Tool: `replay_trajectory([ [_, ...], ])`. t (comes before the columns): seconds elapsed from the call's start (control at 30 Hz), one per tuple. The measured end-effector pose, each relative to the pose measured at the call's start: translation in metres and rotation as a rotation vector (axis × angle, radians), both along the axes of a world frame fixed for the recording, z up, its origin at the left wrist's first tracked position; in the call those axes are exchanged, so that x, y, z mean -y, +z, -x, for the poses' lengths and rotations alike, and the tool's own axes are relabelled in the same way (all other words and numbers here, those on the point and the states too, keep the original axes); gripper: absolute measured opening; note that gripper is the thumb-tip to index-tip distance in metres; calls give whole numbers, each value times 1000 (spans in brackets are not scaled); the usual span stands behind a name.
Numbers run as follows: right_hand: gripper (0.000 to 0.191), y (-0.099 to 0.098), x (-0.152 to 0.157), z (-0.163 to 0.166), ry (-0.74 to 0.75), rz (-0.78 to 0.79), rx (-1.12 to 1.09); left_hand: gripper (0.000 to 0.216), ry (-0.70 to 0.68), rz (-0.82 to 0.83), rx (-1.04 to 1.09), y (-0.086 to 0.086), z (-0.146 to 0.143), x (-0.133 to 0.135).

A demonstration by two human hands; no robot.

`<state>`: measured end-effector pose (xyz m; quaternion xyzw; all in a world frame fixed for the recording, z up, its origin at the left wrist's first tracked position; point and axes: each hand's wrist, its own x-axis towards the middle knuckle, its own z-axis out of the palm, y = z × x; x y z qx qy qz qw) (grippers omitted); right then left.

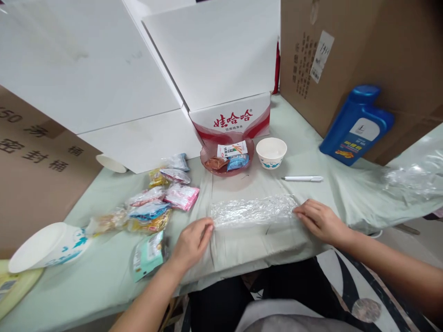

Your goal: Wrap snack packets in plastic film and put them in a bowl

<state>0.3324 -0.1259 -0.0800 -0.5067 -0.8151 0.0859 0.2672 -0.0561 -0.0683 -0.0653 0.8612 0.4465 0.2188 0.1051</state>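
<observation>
A strip of clear bubble wrap [254, 211] is stretched flat across the cloth-covered table in front of me. At its left end, my left hand [191, 242] pinches the edge between thumb and fingers. My right hand [318, 220] grips the opposite end in the same way. Just beyond the wrap sits a pinkish glass bowl [204, 154] holding a few small snack packets. Beside that bowl stand a white paper cup [272, 151] with a blue-green pattern and a white pen [302, 179]. Several wrapped snacks [150, 210] lie in a heap left of my left hand.
A blue bottle [358, 125] leans by a big brown carton [311, 55] at right. White boxes [221, 60] wall off the back. On the left are a green packet [149, 255] and a tipped paper bucket [51, 246]. More clear plastic [415, 170] lies at far right.
</observation>
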Motion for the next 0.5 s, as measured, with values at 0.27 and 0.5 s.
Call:
replay_trajectory([
  [0.27,30,-5,-43,11,-321,127,272,22,238,24,-275,-14,-32,-51],
  [0.5,33,5,-46,18,-263,-138,312,34,347,-321,-232,2,-40,-44],
])
